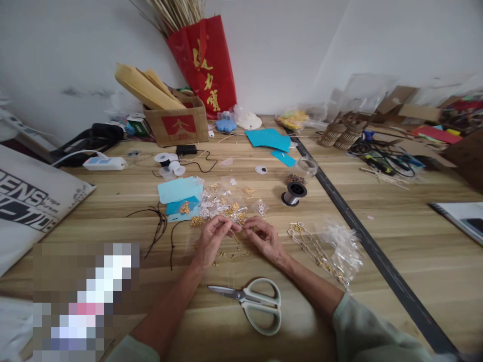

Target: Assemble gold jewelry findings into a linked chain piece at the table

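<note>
My left hand (213, 239) is closed in a pinch on a thin gold-coloured chain (236, 237), which dangles just below the fingertips. Close beside it, my right hand (264, 240) also pinches, its fingertips almost meeting the left ones; what they grip is too small to make out. A gold beaded chain (232, 256) lies on the table under my hands. Just beyond the fingers are small bags of gold findings (236, 212) and silver findings (211, 205). Scissors (260, 301) with pale green handles rest nearer to me, blades pointing left.
Right of my hands lie silver and gold chains (311, 246) and clear plastic bags (345, 251). A wire spool (294, 193) stands beyond them, near a dark strip (347, 211) crossing the table. Blue cards (181, 190) and black cords (160, 229) are at left; a cardboard box (177, 123) stands behind.
</note>
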### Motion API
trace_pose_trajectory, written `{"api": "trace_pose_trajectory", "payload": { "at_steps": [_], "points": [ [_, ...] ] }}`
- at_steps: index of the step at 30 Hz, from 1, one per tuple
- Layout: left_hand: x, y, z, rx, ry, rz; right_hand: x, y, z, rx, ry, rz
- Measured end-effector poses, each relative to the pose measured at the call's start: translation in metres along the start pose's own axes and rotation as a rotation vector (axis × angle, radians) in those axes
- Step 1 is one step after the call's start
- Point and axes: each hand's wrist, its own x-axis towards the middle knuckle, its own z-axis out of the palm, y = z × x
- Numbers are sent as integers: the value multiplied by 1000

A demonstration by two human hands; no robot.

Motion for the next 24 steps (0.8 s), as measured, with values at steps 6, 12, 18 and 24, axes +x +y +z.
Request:
{"api": "trace_pose_trajectory", "payload": {
  "at_steps": [6,12,18,24],
  "points": [
    [2,7,3,169,-13,77,0,-12,2,300,-92,209],
    [3,6,3,219,-2,100,1,-14,3,407,-123,291],
    [-1,13,2,204,82,97,1,-12,0,381,-127,336],
    [3,21,-12,450,107,240,2,-1,-4,376,-95,372]
  ]
}}
